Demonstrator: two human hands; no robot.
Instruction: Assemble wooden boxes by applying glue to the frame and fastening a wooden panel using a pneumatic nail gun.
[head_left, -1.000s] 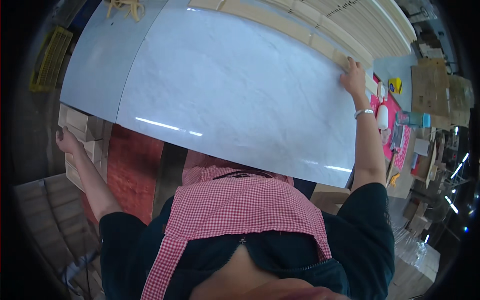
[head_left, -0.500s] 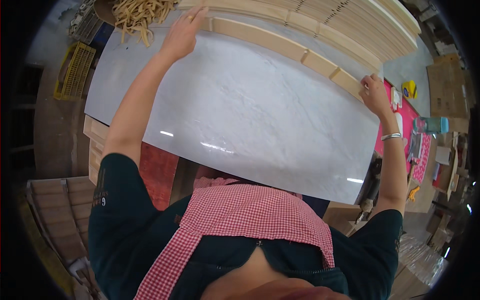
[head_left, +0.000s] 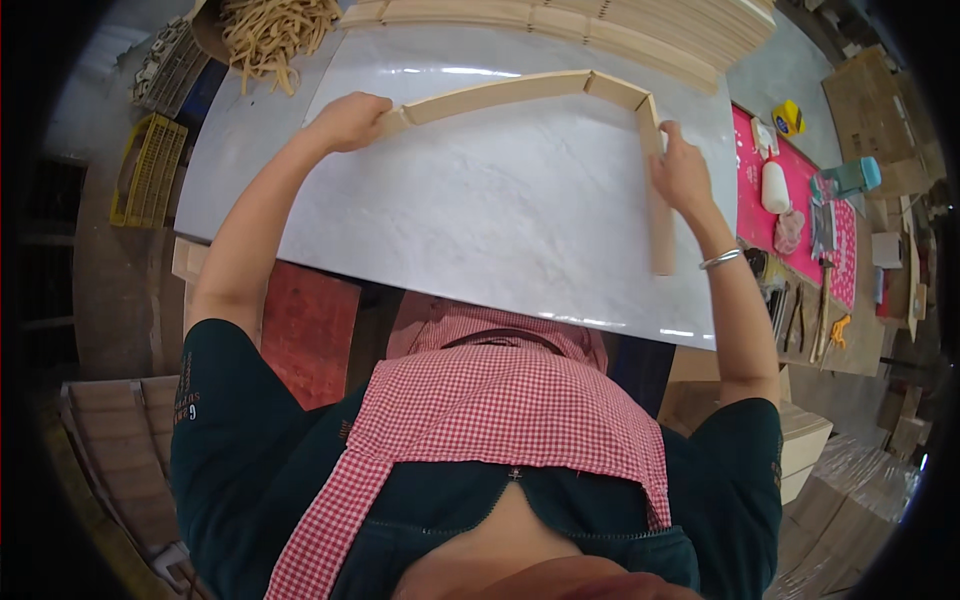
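A pale wooden strip (head_left: 500, 93) stands on edge on the glossy grey-white tabletop (head_left: 480, 220). It is jointed into several segments and bends at the joints; its right segment angles toward me. My left hand (head_left: 352, 121) is closed around the left end. At the right segment, my right hand (head_left: 684, 170) grips the wood from its outer side, fingers partly hidden. Beyond the strip, along the far edge, lies a stack of similar grooved wooden strips (head_left: 560, 22).
Tan bands (head_left: 270, 45) lie heaped at the far left, above a yellow crate (head_left: 148, 170). On the right, a pink mat (head_left: 750, 200) bears a white glue bottle (head_left: 774, 187). Pliers (head_left: 795, 318) and a yellow tape measure (head_left: 788, 118) are nearby.
The strip has come off the stack's front toward me and bent from nearly straight into an angled shape. Both hands have moved nearer, the right one also leftward.
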